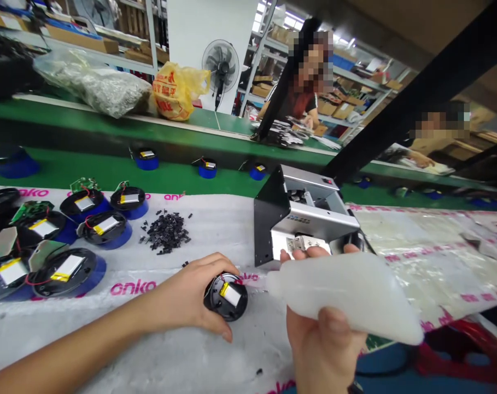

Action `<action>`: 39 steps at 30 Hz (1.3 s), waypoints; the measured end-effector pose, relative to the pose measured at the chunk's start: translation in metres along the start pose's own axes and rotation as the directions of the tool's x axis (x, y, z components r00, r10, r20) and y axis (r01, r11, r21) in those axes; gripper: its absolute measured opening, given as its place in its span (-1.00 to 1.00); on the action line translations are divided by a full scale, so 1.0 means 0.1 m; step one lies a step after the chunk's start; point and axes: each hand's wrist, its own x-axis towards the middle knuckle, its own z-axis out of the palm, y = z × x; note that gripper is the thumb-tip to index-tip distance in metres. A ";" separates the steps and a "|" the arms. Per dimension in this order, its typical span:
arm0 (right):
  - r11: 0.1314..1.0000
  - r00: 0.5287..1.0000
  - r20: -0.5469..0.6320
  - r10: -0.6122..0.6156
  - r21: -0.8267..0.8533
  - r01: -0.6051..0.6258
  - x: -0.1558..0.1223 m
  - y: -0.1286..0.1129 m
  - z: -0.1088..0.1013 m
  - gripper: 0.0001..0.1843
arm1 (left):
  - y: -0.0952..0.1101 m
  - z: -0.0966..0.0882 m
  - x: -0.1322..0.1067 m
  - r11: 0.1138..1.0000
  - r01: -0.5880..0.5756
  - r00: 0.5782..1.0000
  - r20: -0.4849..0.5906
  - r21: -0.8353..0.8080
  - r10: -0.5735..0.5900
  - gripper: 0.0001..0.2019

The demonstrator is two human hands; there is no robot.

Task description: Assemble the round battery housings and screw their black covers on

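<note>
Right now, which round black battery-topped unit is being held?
The round black unit with white-and-yellow battery, gripped by the left hand beside the white plastic bottle; the other units at left stand unheld.

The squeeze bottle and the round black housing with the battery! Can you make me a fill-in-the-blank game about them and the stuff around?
1. The white squeeze bottle is in the person's ____ hand.
2. The left hand grips a round black housing, and its battery has one ____ end.
3. The piled small parts are coloured ____.
4. In the picture, that pile lies to the ____ of the silver-and-black machine.

Missing words: right; yellow; black; left.
</note>
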 end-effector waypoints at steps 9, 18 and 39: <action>0.997 1.000 0.011 -0.002 -0.081 0.002 -0.05 0.04 -0.02 -0.17 | 0.00 0.05 0.01 1.000 0.011 0.999 -0.030 -0.019 -0.011 -0.37; 0.997 1.000 -0.015 0.027 -0.066 -0.028 -0.10 0.11 -0.08 -0.30 | 0.00 0.03 0.01 1.000 0.000 1.000 -0.013 -0.011 0.000 -0.39; 0.997 0.996 -0.071 0.054 -0.057 -0.058 -0.04 -0.01 -0.11 -0.31 | -0.02 0.02 0.00 1.000 -0.008 1.000 0.025 0.024 0.007 -0.41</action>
